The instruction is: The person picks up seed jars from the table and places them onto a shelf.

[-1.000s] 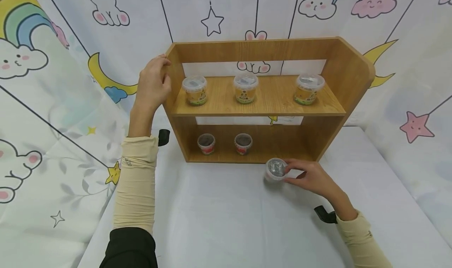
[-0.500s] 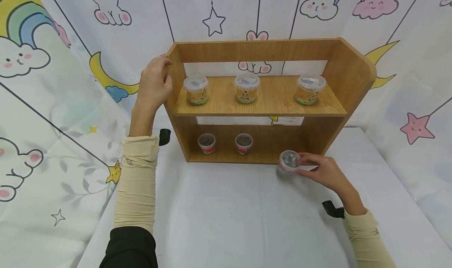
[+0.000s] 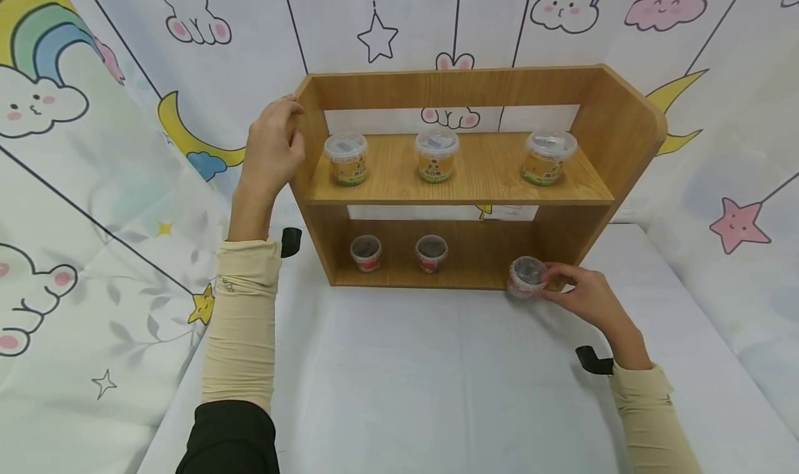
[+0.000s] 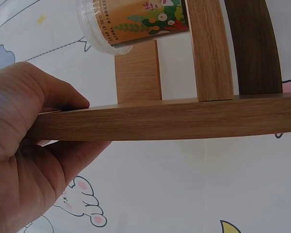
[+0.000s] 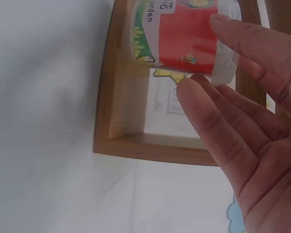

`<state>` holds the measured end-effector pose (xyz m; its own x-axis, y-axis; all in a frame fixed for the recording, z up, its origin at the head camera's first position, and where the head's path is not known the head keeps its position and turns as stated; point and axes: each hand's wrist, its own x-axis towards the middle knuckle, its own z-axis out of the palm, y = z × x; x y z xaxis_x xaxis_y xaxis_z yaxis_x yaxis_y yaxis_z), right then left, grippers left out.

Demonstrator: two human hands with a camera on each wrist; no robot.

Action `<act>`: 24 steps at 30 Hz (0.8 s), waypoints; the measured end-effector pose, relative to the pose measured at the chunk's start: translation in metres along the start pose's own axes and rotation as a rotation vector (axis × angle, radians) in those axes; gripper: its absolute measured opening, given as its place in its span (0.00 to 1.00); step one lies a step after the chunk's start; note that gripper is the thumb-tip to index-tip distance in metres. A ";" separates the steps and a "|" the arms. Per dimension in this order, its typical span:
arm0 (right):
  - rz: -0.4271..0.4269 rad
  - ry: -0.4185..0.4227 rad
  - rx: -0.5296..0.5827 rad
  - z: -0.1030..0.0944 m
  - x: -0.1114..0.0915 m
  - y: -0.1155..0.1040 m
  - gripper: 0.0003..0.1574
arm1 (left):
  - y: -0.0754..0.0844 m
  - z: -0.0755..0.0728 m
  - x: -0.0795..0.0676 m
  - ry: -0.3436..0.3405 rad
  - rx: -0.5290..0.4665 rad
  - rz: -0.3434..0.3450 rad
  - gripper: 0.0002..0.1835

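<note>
My left hand (image 3: 272,144) grips the upper left side of the wooden shelf (image 3: 456,89), thumb on one face of the side panel (image 4: 165,121) and fingers on the other. With thumb and fingertips, my right hand (image 3: 583,297) pinches a small lidded plastic tub (image 3: 524,277) by its rim. That tub has a red label (image 5: 186,41) with green at its base in the right wrist view. It is at the front right edge of the lower board. Two similar tubs, a left one (image 3: 365,254) and a middle one (image 3: 431,253), stand on the lower board.
On the upper board stand three yellow-labelled tubs: left (image 3: 346,159), middle (image 3: 436,155) and right (image 3: 548,157). A white cloth (image 3: 387,377) covers the table before the shelf. Cartoon-printed sheets (image 3: 250,16) hang behind and at the sides.
My right hand has carried the red-labelled tub rightward and toward the shelf, from over the cloth to the lower board's front edge. The left hand stays on the side panel.
</note>
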<state>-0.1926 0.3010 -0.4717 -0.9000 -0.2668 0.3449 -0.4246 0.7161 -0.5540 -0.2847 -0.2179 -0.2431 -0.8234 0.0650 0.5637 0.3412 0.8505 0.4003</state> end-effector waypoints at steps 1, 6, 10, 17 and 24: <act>0.016 -0.005 -0.006 0.001 0.000 0.001 0.17 | 0.000 0.000 0.000 0.001 0.002 0.002 0.19; 0.068 -0.019 0.000 0.005 0.000 0.004 0.16 | 0.000 0.000 0.001 0.007 0.012 0.011 0.19; 0.084 -0.010 0.007 0.009 -0.001 0.005 0.17 | 0.000 0.000 0.000 0.005 0.010 0.005 0.19; 0.079 0.016 -0.006 0.014 -0.003 0.005 0.19 | 0.000 0.000 -0.001 0.009 0.008 0.003 0.19; 0.071 0.099 0.005 0.021 -0.006 0.006 0.29 | -0.001 0.000 0.001 0.014 0.014 0.020 0.19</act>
<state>-0.1917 0.2937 -0.4935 -0.9139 -0.1501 0.3772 -0.3604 0.7277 -0.5836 -0.2853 -0.2183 -0.2430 -0.8099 0.0744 0.5818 0.3510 0.8562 0.3792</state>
